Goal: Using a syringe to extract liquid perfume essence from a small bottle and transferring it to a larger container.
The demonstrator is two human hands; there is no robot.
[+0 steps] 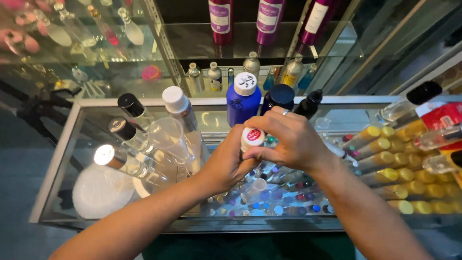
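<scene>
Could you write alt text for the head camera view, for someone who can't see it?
Over a glass display counter, the person's left hand and right hand together grip a small bottle with a white cap bearing a red mark. A blue bottle, clear bottles with black caps and yellow-capped vials surround them.

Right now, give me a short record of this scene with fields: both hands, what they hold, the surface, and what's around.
left hand: wrapped around a small bottle, mostly hidden
right hand: fingers on the white cap with a red label
surface: glass counter
behind hands: blue bottle, dark bottles
left side: clear plastic cup, clear bottles
right side: yellow-capped vials
</scene>
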